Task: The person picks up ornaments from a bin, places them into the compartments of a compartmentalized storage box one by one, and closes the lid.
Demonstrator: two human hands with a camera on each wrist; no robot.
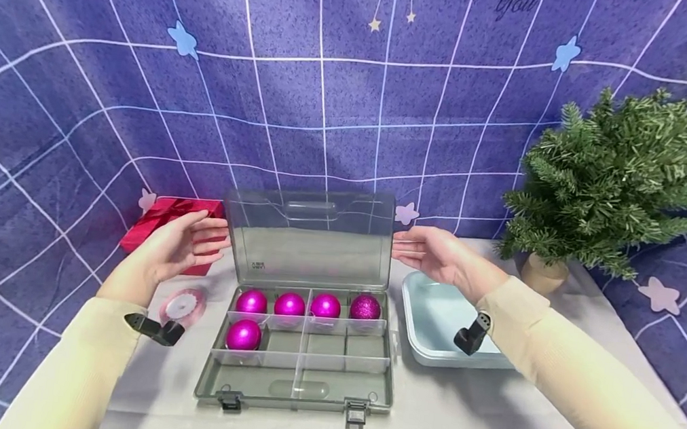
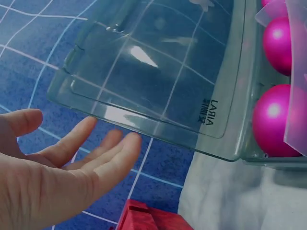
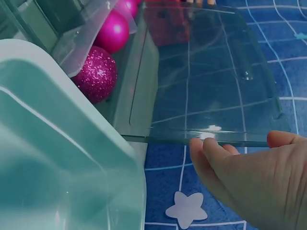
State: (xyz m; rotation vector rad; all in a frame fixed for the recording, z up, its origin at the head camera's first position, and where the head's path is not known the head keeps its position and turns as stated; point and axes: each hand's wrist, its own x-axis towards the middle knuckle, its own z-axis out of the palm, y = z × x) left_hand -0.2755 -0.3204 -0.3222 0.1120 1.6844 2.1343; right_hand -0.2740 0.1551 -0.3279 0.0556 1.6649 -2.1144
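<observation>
A grey see-through compartment box [image 1: 341, 381] lies on the table with its clear lid [image 1: 316, 246] raised at the back. Several shiny magenta balls [image 1: 243, 335] fill the back row and the left cell of the middle row. One of them, a glittery ball [image 3: 97, 75], occupies the back right cell. My left hand [image 1: 184, 241] is beside the lid's left edge, fingers extended, fingertips close to it in the left wrist view. At the lid's right edge is my right hand [image 1: 446, 261], its fingertips right at the rim and the fingers nearly straight.
To the right of the box stands a pale blue tray [image 1: 423, 354], partly under my right forearm. A small artificial tree [image 1: 610, 183] is at the back right. Behind my left hand sits a red gift box [image 1: 162, 216], with a pink ribbon roll [image 1: 182, 306] nearer.
</observation>
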